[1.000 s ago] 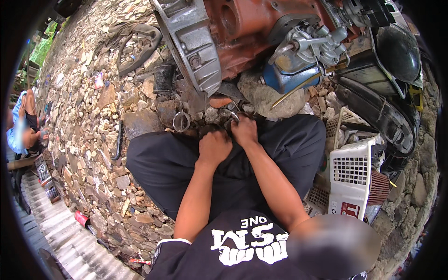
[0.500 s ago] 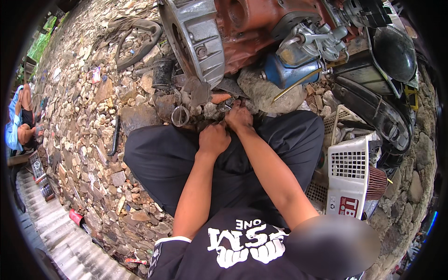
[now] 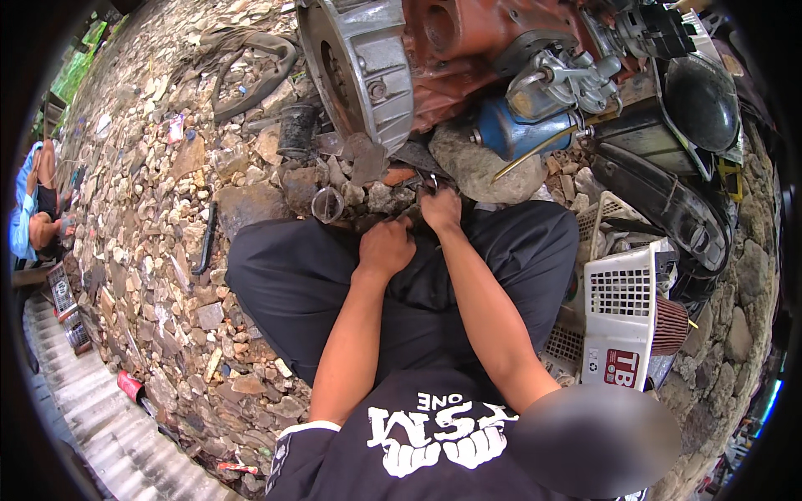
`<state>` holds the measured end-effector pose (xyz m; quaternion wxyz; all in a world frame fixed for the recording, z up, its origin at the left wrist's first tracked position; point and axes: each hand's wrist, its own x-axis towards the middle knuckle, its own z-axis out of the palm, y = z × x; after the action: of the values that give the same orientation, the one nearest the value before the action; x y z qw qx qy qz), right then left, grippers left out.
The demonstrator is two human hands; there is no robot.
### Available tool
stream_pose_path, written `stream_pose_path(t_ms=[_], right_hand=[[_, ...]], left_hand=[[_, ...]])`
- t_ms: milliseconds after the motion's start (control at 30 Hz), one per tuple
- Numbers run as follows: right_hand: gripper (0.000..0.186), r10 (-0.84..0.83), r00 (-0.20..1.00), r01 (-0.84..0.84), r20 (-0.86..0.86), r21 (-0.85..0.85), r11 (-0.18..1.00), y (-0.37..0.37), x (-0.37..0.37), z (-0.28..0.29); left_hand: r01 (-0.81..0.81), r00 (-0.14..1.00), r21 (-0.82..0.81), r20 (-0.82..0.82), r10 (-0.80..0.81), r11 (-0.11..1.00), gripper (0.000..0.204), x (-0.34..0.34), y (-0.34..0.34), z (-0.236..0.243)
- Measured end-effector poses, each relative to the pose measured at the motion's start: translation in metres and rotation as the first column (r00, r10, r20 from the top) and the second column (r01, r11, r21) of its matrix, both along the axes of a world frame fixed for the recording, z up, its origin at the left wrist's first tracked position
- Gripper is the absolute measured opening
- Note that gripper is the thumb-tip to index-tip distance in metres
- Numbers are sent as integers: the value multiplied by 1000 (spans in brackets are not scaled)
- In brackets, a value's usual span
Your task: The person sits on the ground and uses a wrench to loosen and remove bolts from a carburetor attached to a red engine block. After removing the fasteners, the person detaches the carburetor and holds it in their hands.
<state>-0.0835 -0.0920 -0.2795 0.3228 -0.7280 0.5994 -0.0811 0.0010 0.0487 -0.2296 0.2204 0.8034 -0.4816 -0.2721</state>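
Observation:
My right hand (image 3: 439,208) is closed on a small shiny metal piece (image 3: 431,180), partly hidden by the fingers, just beyond my crossed, dark-trousered legs. My left hand (image 3: 387,246) is closed lower and to the left; what it holds is hidden. A metal ring (image 3: 327,203) lies on the stones beside them. Beyond my hands stand a red engine block (image 3: 455,75) with a silver housing (image 3: 376,100), a metal filter head (image 3: 568,83) on a blue canister (image 3: 522,129), and a large rounded stone (image 3: 480,167).
White plastic crates (image 3: 620,284), a ribbed brown cylinder (image 3: 672,330) and black metal parts (image 3: 660,209) crowd my right. A rubber strap (image 3: 255,79) lies upper left on the stony ground. Another person (image 3: 35,204) sits at the far left beside corrugated sheeting (image 3: 67,384).
My right hand has moved away from me, toward the engine, with the metal piece. My left hand has shifted slightly forward. The whole view has shifted a little.

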Motion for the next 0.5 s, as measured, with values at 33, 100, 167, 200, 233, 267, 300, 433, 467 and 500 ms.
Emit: stream_pose_path(t_ms=[33,100,167,200,233,267,300,433,467,500], right_hand=[[40,-6,999,6,47,-12,1000,4,-4,4],[37,-32,961,43,275,-34,999,13,-12,10],[37,-58,829,68,556,4,998,19,-18,16],[28,-5,762,48,648,-48,998,19,-15,11],[29,-158,658,22,736,192,981,18,-23,9],[29,-340,548,-23,764,420,907,19,-32,31],[30,-512,436,-110,740,609,785,21,-33,52],[28,-596,374,-93,711,668,738,21,-27,53],[28,-584,389,-90,713,660,746,22,-26,52],[28,-571,404,-88,714,652,753,24,-25,50]], left_hand=[[-16,1000,6,-15,16,1000,27,1,0,1],[-172,977,-117,-143,155,978,27,4,-3,-3],[-327,926,-229,-270,263,917,27,9,-9,-14],[-403,894,-281,-326,308,871,28,14,-11,-23],[-477,856,-327,-384,347,816,28,16,-11,-31],[-509,815,-279,-460,352,814,26,16,-12,-17],[-530,805,-278,-462,372,801,26,16,-13,-19],[-541,817,-285,-399,416,791,28,16,-15,-31],[-530,831,-286,-366,420,799,29,16,-15,-30],[-529,823,-288,-402,401,798,29,16,-15,-29]])
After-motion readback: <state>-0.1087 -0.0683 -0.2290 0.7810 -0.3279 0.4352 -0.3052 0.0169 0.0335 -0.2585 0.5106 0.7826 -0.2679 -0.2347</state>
